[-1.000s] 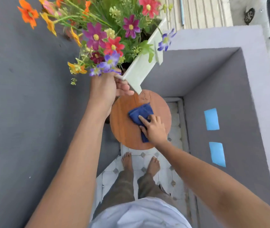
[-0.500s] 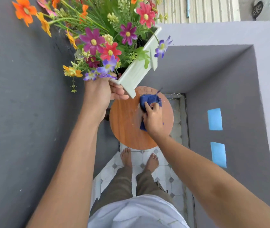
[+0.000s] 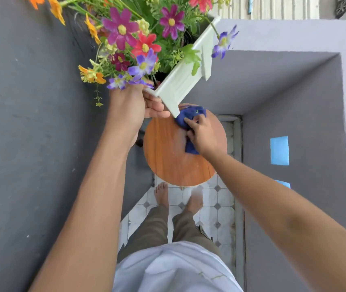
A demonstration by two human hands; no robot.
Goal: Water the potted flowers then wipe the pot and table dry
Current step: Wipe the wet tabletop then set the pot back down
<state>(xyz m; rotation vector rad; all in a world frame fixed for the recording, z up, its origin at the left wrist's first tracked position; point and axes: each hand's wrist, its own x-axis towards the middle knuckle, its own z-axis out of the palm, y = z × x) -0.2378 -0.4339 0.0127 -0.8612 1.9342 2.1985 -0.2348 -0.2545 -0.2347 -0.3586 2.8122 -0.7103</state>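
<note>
The left hand [image 3: 132,106] grips the near end of a long white planter box [image 3: 183,81], fingers curled under its lower corner, and holds it lifted clear of the table and tilted, its far end raised toward the top of the view. The box looks like smooth moulded plastic with a flat projecting rim and panelled sides. Out of it spills a dense bunch of flowers [image 3: 134,36]: magenta, red, violet and orange daisy-like blooms with yellow centres, on thin green stems with feathery leaves.

Below the box stands a small round table [image 3: 168,161], its top a warm orange-brown wood grain with a faint sheen. The right hand [image 3: 204,134] presses down on a crumpled dark blue cloth [image 3: 189,118] at the far part of the tabletop, fingers closed over it; the cloth is soft and bunched, one fold showing beyond the fingertips and another end poking out under the palm. The lowest corner of the planter hangs just beside the cloth's far edge; whether they touch cannot be told.

The table sits in a narrow corner of matt grey rendered walls [image 3: 31,144], rough and lightly speckled. Two pale blue rectangular patches [image 3: 279,150] mark the right wall. The floor is white tile [image 3: 210,209] with small grey diamond insets, and the person's bare feet [image 3: 161,193] stand just beside the table
</note>
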